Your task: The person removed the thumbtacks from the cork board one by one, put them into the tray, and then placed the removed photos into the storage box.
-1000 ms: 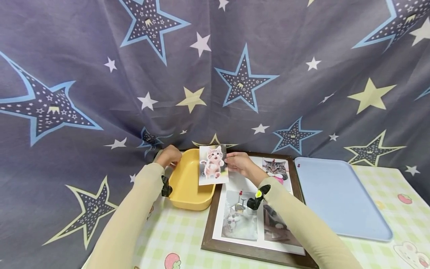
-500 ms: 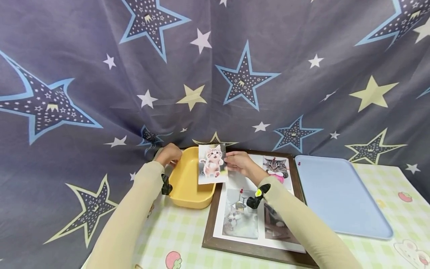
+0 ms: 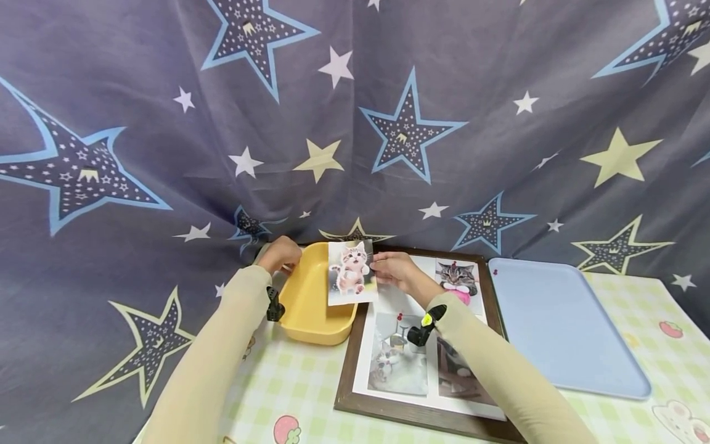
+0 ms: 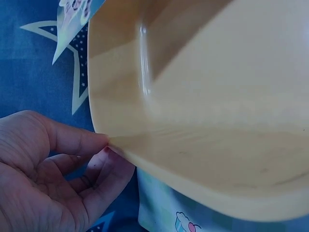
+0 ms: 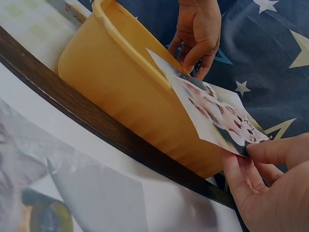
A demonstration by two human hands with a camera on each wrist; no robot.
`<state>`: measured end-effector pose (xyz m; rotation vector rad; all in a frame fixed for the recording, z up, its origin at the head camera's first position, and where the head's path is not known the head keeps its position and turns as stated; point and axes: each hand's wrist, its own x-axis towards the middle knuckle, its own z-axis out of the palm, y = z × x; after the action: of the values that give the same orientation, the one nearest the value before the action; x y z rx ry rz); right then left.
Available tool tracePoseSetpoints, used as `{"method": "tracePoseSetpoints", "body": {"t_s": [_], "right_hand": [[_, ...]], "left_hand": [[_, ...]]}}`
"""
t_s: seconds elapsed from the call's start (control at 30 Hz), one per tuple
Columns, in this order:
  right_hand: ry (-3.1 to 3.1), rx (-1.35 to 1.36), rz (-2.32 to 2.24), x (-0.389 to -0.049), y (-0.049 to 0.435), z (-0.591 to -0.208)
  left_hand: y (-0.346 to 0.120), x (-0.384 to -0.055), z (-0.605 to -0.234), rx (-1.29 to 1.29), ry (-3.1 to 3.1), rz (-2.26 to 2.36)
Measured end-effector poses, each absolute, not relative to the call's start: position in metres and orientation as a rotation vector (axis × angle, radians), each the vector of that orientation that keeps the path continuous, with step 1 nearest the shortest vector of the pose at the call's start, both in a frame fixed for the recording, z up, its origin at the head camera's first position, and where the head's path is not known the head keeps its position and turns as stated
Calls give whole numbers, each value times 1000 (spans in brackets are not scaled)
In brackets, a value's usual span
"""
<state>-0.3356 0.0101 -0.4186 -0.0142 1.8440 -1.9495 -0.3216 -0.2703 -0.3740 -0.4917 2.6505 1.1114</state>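
In the head view my left hand (image 3: 281, 254) is at the back left corner of a yellow plastic bin (image 3: 307, 336). The left wrist view shows its thumb and fingers pinching the bin's rim (image 4: 104, 130). A small photo print (image 3: 350, 274) of a kitten is held over the bin's right side by my right hand (image 3: 396, 271). That hand pinches the print along its right edge, thumb on the picture side, as the right wrist view shows. The print (image 5: 212, 108) leans over the rim; whether it touches is hard to tell.
Right of the bin lies a brown wooden frame (image 3: 346, 376) with a white board, bearing several cat photos (image 3: 398, 364) and red push pins (image 3: 399, 316). A pale blue tray (image 3: 560, 320) stands farther right. Behind hangs a dark star-patterned cloth (image 3: 388, 203).
Nothing visibly moves but a slight shift of the head camera. Both hands, the print and the bin stay as they were.
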Motion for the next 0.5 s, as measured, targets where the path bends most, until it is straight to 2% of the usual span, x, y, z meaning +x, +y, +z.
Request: {"method": "tracePoseSetpoints", "body": {"t_s": [0.5], "right_hand": [[1824, 39, -1980, -337, -4, -408]], "left_hand": [[-269, -321, -374, -473, 2689, 1068]]}}
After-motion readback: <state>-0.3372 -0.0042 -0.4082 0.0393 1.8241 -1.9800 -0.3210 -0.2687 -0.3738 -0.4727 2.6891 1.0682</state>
